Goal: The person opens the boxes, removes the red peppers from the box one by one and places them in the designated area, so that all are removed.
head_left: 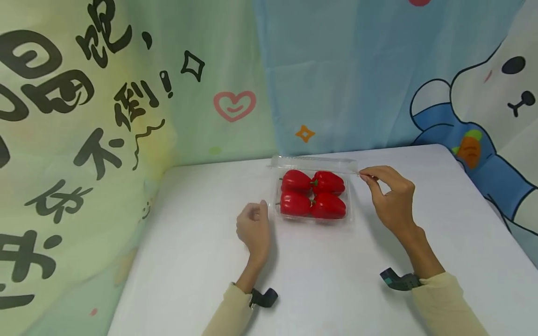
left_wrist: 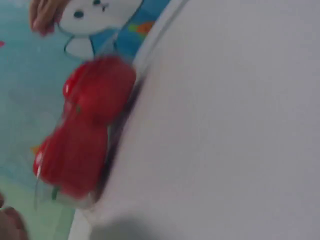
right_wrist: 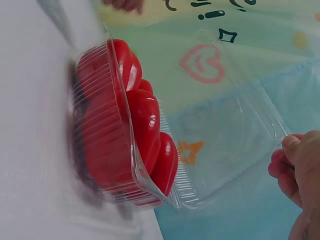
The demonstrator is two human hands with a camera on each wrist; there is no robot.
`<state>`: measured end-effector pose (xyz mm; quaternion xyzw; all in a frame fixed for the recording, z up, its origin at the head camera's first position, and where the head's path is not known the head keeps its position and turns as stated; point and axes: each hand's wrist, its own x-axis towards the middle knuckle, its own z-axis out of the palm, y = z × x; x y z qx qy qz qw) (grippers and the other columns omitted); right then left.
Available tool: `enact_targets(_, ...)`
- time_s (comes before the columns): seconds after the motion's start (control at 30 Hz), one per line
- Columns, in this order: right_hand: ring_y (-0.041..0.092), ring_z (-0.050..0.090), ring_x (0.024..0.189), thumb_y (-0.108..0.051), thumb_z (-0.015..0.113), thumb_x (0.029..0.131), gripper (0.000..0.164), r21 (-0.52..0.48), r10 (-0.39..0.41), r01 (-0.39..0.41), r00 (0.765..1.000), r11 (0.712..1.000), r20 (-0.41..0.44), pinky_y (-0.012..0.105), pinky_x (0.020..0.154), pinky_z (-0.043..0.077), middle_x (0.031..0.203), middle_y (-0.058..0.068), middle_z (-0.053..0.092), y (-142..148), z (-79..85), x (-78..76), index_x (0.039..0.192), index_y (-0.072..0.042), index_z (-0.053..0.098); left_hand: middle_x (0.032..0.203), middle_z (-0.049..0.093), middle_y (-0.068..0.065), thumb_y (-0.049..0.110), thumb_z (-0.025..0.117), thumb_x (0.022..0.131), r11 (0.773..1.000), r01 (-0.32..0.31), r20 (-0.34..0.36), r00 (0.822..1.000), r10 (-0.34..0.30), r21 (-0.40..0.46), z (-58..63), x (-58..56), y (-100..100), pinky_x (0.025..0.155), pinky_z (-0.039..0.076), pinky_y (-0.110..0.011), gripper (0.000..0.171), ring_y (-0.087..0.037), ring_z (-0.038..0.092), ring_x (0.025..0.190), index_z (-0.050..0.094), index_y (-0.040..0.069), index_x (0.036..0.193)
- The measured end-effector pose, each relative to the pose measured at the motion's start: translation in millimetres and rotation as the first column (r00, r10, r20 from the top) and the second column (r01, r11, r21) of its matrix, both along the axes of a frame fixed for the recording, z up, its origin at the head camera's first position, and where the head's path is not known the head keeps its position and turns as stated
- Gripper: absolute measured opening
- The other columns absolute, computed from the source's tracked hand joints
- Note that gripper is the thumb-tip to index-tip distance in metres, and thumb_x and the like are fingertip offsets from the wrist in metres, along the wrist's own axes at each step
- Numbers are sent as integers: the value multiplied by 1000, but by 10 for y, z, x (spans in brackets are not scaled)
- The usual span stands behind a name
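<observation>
A clear plastic clamshell box (head_left: 350,205) sits on the white table with several red bell peppers (head_left: 296,204) in it. Its hinged lid (right_wrist: 225,135) is raised along the far side. At the lid's free right corner, my right hand (head_left: 392,193) pinches the edge between thumb and fingers, plain in the right wrist view. Just left of the box, my left hand (head_left: 254,228) hovers with loosely curled fingers and holds nothing. The left wrist view is blurred and shows only a bit of that hand at the lower left, beside the peppers.
The white table (head_left: 201,261) ends in a back edge just behind the box. Behind it hangs a printed cloth (head_left: 218,37) with black characters, a heart and a cartoon bear. Each wrist wears a dark camera band (head_left: 399,280).
</observation>
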<state>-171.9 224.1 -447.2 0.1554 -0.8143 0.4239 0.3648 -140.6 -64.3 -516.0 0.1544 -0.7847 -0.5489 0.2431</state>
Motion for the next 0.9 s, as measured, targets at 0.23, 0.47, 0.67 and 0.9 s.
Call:
enact_targets(0.23, -16, 59, 101, 9, 76, 95, 19, -37, 21, -20, 1000, 999, 22, 4, 94, 48, 108, 22, 82, -100, 14, -103, 113, 3, 82, 88, 82, -8, 22, 73, 104, 987, 150, 196, 967, -159, 64, -66, -79, -220, 70, 57, -29, 16, -20, 77, 77, 81, 8, 102)
enact_targets(0.47, -8, 67, 93, -1, 77, 99, 14, -162, 77, -61, 993, 985, 94, 10, 92, 52, 104, 22, 83, -162, 210, -427, 111, 1, 83, 81, 79, -17, 15, 74, 100, 962, 203, 274, 929, -248, 180, 34, 196, -421, 69, 51, -27, 15, -17, 68, 70, 79, 4, 91)
enact_targets(0.67, 1, 73, 87, -13, 77, 102, 21, -381, 249, -143, 937, 914, 247, 15, 83, 57, 94, -13, 81, -169, 347, -963, 114, 4, 80, 83, 79, -22, 13, 77, 99, 919, 272, 288, 890, -353, 285, 41, 361, -575, 68, 57, -22, 17, -14, 71, 68, 77, -2, 92)
enact_targets(0.9, -1, 71, 75, -7, 70, 105, 30, -410, 293, -4, 706, 912, 645, 15, 75, 60, 88, -13, 75, -209, 151, -1446, 129, 11, 68, 81, 80, -22, 8, 79, 97, 882, 279, 280, 874, -398, 380, 11, 573, -598, 64, 60, -20, 15, -11, 71, 62, 76, -6, 92)
